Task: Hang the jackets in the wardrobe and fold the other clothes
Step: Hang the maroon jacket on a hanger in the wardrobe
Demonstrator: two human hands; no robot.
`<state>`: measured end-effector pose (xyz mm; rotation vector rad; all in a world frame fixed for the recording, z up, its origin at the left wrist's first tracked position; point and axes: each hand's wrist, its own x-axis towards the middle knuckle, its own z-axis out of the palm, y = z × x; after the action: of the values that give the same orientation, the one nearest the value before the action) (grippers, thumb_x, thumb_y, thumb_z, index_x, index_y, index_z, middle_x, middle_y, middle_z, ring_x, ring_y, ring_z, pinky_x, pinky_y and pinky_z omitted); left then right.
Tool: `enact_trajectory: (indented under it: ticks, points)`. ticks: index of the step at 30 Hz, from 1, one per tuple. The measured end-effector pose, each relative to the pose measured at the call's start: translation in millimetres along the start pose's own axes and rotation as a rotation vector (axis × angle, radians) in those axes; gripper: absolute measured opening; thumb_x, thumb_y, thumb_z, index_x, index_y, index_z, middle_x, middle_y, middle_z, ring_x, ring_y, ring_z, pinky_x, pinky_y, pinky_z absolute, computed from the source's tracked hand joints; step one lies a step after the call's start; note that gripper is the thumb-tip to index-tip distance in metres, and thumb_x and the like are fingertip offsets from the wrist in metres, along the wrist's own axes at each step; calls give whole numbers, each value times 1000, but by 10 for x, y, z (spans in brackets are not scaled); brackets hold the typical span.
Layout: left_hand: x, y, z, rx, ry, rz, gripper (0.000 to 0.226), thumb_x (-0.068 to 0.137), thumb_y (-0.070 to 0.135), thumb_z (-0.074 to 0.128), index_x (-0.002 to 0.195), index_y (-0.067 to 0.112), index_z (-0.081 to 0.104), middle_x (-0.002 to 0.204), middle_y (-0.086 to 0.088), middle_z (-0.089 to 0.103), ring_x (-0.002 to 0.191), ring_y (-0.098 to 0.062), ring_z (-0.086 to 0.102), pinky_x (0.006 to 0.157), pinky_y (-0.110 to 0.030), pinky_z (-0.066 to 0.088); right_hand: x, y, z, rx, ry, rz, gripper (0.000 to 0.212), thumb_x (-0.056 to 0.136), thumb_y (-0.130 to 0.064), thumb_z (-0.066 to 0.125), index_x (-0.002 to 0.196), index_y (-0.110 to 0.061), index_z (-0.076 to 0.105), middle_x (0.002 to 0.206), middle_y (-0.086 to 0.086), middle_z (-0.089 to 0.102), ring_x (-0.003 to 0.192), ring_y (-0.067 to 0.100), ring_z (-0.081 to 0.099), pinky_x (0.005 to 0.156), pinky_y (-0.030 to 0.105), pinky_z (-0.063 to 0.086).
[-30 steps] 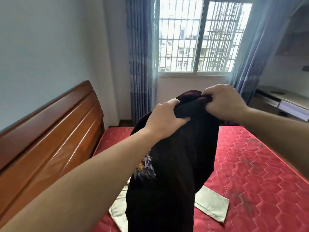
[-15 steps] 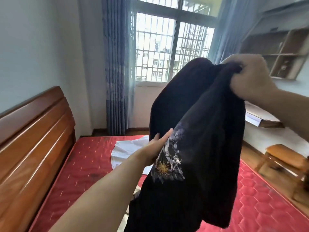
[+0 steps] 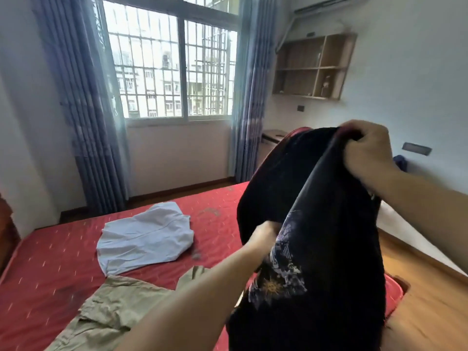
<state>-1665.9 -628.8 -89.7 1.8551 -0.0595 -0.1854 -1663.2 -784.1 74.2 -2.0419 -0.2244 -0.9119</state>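
Black garment (image 3: 316,224) is held up in the air over the right edge of the bed (image 3: 50,274), clear of the red mattress. Right hand (image 3: 364,150) is fisted round a bunched top edge where a red lining or trim shows; grip is firm, fingers fully curled on cloth. Left hand (image 3: 266,234) is lower, pushed in under a fold at mid-height; its fingers are hidden by fabric, so whether they pinch or merely press cannot be told. Judgement: step in hand is opening out and orienting the piece, to settle whether it is a jacket to hang or a piece to fold. To do it well: keep the right hand high, run the left along the edge to find the opposite corner or shoulder, then spread the two apart so the cloth drops flat with no twist. White garment (image 3: 144,236) and khaki garment (image 3: 114,307) lie unfolded on the mattress, just beside each other. Writing: none legible; the black piece carries a pale graphic print with a gold sunburst (image 3: 272,287), lettering not discernible.
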Motion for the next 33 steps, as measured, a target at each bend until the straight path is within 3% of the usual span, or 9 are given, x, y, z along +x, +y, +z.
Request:
enact_trajectory:
  ticks: [2,4,8,11,15,22,26,29,33]
  points:
    - [-43,35,-40,204,92,145,13,91,14,58,90,12,71,85,-6,70,78,-17,57,73,-33,51,-18,182,-374,-82,5,1,31,79,5,50,76,-21,68,78,0,66,85,22,62,78,29,49]
    - [-65,163,-111,168,187,269,20,87,7,56,75,20,63,68,4,60,70,-17,54,61,-29,44,-38,314,-716,-175,-4,11,25,80,0,54,84,-18,70,84,5,69,88,26,64,82,35,52]
    - [-64,720,-118,159,377,399,25,89,5,50,102,19,66,86,3,64,79,-14,56,68,-22,38,-36,446,-1287,-297,-38,42,16,80,-10,58,88,-19,69,86,6,68,86,26,61,77,29,43]
    - [-166,1306,-117,170,498,499,27,90,5,45,108,17,62,92,0,62,86,-19,57,75,-25,41,-3,473,-1622,-402,-83,5,19,74,-26,59,91,-21,65,83,-2,64,83,24,57,77,31,41]
    - [-242,2016,-164,396,528,665,14,94,10,45,101,17,54,85,2,58,80,-17,56,72,-30,45,12,563,-1917,-581,-155,-34,21,78,-15,59,96,-25,56,86,-2,61,83,27,55,77,37,44]
    - [-315,2445,-232,1017,294,801,16,93,9,56,105,7,66,85,-3,61,73,-16,55,61,-19,38,1,822,-1992,-735,-171,24,18,76,-9,58,85,-23,63,89,2,60,82,24,51,70,33,40]
    - [-153,2373,-361,1036,231,784,16,89,10,61,98,12,74,74,4,61,67,-11,55,57,-15,39,34,925,-1829,-809,-205,36,15,79,-10,56,84,-21,65,98,2,54,89,28,55,71,34,42]
    - [11,2325,-529,1087,136,768,11,91,20,65,92,16,75,69,8,60,64,-6,55,59,-20,44,119,986,-1751,-931,-204,-62,10,83,-17,55,88,-22,63,102,0,57,98,29,57,74,36,45]
    - [211,2213,-700,1006,-169,544,8,90,29,68,83,27,70,78,6,69,75,-12,65,68,-23,48,323,993,-1646,-965,-173,-74,8,85,-17,54,86,-23,59,94,2,61,88,31,57,69,34,37]
